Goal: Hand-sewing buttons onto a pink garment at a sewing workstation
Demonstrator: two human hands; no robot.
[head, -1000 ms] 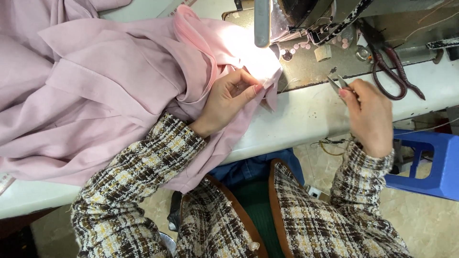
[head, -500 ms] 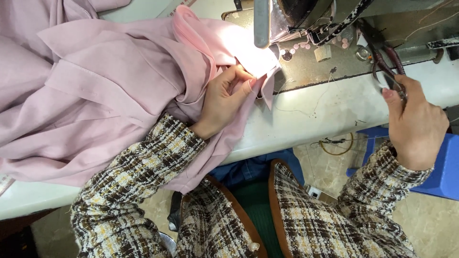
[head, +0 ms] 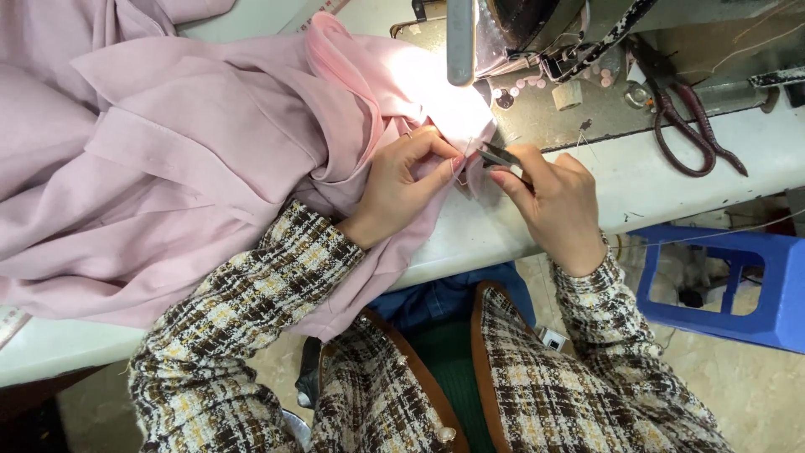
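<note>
The right hand (head: 558, 205) has returned from the dark-red scissors (head: 689, 126) at the far right to the seam, gripping small metal snips (head: 501, 156) at the pink fabric (head: 210, 159). The left hand (head: 402, 180) pinches the fabric edge beneath the sewing machine (head: 503, 33) on the white table (head: 671, 180).

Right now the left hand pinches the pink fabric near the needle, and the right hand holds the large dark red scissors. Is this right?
Not quite. In the head view the right hand holds small metal snips; the large dark red scissors lie untouched on the machine bed. The left hand does pinch the pink fabric.
</note>
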